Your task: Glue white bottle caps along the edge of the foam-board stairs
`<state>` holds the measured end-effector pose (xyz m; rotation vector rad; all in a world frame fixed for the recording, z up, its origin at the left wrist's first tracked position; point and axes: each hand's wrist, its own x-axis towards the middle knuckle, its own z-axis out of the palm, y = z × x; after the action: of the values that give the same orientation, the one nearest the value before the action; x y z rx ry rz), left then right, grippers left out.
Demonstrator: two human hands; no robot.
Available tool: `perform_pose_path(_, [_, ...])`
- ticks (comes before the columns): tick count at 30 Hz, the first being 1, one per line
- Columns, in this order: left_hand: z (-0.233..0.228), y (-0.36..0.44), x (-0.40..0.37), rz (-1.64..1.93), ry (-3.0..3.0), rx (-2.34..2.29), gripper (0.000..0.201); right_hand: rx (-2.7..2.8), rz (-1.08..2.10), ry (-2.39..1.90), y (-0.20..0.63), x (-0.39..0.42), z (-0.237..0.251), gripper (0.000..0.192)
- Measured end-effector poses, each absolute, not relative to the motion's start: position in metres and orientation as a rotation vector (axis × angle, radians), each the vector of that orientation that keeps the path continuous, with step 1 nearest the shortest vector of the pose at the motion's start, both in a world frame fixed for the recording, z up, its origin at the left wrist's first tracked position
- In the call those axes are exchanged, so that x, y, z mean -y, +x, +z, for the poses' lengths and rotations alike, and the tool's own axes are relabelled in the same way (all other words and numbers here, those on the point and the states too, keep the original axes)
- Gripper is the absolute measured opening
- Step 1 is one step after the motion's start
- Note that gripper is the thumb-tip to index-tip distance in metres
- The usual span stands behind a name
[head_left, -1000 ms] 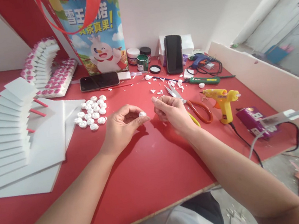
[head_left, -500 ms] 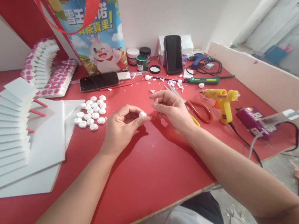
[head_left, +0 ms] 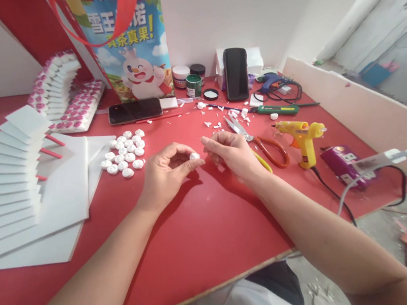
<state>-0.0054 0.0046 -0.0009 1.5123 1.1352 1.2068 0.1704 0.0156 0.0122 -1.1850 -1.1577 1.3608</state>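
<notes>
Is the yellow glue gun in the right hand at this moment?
No, the yellow glue gun stands on the red table, apart from the right hand.

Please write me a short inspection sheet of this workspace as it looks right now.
Surface: red table, strewn with white scraps.
Job's things: small white piece pinched in left hand; pile of white pieces beside it.
Clutter: scissors, glue gun, phone, paint jars, white foam sheets.
Grippers: right hand fingers curled, close to the piece.
Cables: glue gun cord runs off the table edge.
Surroundings: printed bag, white wall.
</notes>
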Motion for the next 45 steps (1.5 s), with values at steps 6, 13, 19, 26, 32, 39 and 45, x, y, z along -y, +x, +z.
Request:
perform_pose_path(6, [0.0006, -0.0047, -0.0048, 1.21, 1.516, -1.132, 0.036, 1.153, 1.387, -1.155, 0.1702, -0.0171, 0.0088, 0.038])
perform_pose_path(13, [0.004, -0.0036, -0.0037, 1.203, 1.547, -1.129, 0.037, 1.172, 1.397, -1.158, 0.1704, -0.0171, 0.0084, 0.04])
perform_pose_path(19, [0.0047, -0.0036, -0.003, 1.205, 1.57, -1.133, 0.036, 1.178, 1.4, -1.16, 0.1702, -0.016, 0.0101, 0.038])
perform_pose_path(26, [0.0047, -0.0039, -0.0023, 1.184, 1.577, -1.132, 0.036, 1.191, 1.399, -1.17, 0.1703, -0.0147, 0.0116, 0.039])
perform_pose_path(32, [0.0057, -0.0034, -0.0015, 1.174, 1.592, -1.114, 0.033, 1.185, 1.399, -1.163, 0.1702, -0.0146, 0.0114, 0.038])
perform_pose_path(39, [0.0027, -0.0037, -0.0023, 1.248, 1.614, -1.128, 0.025, 1.105, 1.534, -1.129, 0.1701, -0.0155, 0.0076, 0.036])
perform_pose_path(45, [-0.0027, -0.0044, -0.0038, 1.281, 1.61, -1.136, 0.018, 1.038, 1.727, -1.051, 0.1696, -0.0152, 0.011, 0.037])
